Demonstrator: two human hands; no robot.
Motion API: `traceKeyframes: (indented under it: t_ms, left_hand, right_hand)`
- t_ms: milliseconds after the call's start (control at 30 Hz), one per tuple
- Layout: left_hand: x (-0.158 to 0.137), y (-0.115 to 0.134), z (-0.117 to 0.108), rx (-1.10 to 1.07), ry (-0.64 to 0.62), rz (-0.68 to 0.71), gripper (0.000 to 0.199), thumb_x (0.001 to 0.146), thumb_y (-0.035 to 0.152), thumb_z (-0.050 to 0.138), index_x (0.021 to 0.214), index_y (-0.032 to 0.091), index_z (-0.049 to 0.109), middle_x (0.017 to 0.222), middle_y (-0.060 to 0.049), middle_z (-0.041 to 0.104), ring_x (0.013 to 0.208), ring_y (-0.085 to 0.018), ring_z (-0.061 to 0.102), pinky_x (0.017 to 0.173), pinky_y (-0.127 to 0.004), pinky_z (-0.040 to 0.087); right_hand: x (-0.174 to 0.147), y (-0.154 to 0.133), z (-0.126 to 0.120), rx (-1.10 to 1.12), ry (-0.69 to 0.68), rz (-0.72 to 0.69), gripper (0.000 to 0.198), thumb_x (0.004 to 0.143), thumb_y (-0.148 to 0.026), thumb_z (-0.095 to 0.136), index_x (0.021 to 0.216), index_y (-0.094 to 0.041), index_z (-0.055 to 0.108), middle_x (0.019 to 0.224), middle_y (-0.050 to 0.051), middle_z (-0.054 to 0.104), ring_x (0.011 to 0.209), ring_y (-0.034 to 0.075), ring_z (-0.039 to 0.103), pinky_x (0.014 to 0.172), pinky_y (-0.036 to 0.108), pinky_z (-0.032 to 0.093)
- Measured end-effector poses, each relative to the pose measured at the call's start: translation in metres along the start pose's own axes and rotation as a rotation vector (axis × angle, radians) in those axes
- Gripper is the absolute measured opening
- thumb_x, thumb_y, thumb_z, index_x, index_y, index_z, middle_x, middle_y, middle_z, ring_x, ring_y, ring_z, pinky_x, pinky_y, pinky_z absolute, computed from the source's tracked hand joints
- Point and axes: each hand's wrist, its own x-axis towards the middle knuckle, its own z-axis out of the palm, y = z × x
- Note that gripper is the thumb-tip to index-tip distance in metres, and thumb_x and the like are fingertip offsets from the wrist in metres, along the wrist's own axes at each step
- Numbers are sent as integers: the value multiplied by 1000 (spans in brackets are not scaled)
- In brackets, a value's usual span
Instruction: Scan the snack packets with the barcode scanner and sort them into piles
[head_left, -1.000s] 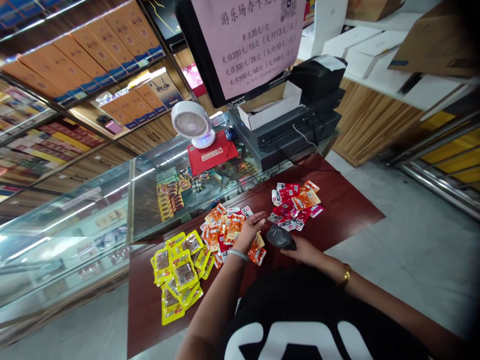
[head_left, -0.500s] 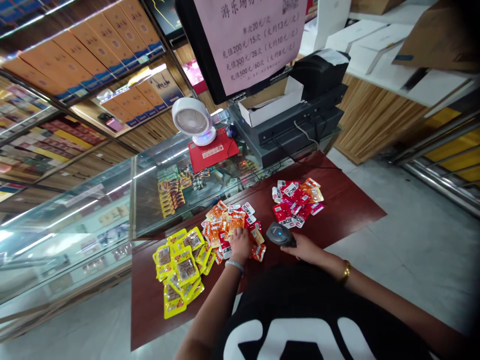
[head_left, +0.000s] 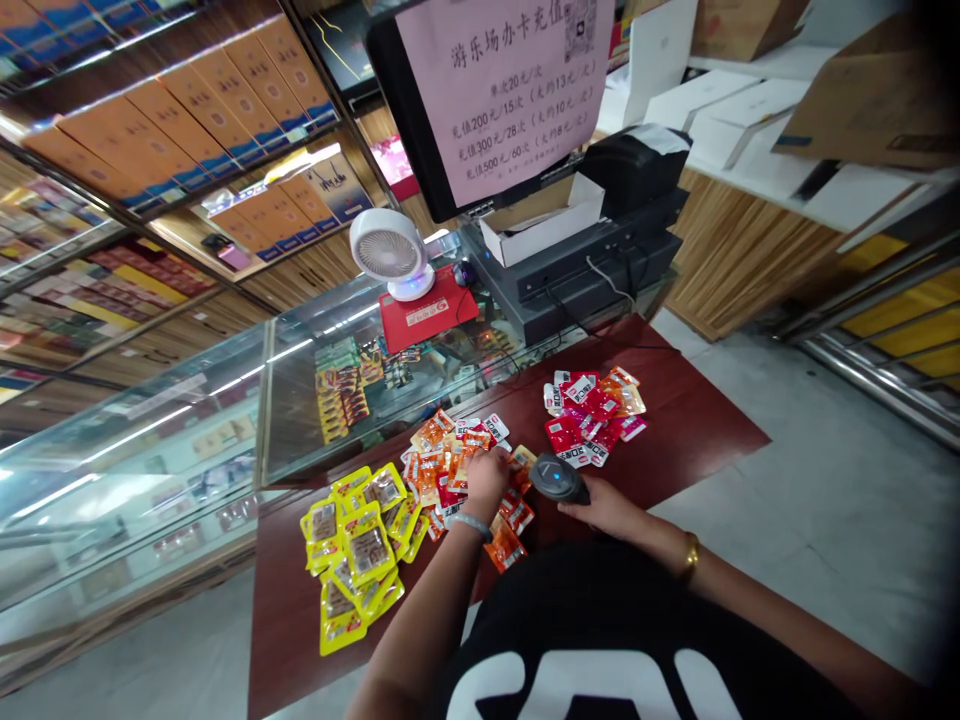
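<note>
Two hands were at work over the dark red worktop [head_left: 690,420]. The fingers of the left hand [head_left: 489,480] were curled down into a mixed pile of orange, red and white packets [head_left: 426,475]; whether they pinched one could not be told. The fingers of the right hand [head_left: 606,507] were wrapped round the handle of a dark scanner [head_left: 556,478], its head just beside that pile, a blue light showing on top. Below the left palm, toward the near edge, an orange packet [head_left: 505,545] lay close to the wrist.

Farther out, a heap of yellow packets [head_left: 367,548] stood by the worktop's left edge, next to the mixed pile. A second mixed pile [head_left: 592,415], mostly red and white with some orange, lay near the far edge, toward the right-hand corner. Along the far edge ran a glass case [head_left: 289,440] carrying a red mat [head_left: 429,322], a white fan [head_left: 386,245] and a white box [head_left: 551,228] on grey equipment [head_left: 517,305].
</note>
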Motion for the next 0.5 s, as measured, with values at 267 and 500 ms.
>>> traceKeyframes:
  t_ms: [267,500]
  left_hand:
    - [6,-3,1,-52,1,21,18,83,29,65,96,19,70,91,-10,71,93,-24,62,86,-34,36]
    - [25,11,18,-688,-68,-208,25,76,37,73,90,16,68,79,-6,70,73,-17,65,71,-28,46]
  right_hand:
    - [2,7,-1,-28,16,10,48,76,-44,74,114,-15,67,113,12,74,105,33,68,96,48,50]
    - [-3,12,-4,-1,22,11,50,74,-43,74,115,-15,67,113,12,74,103,33,68,95,48,50]
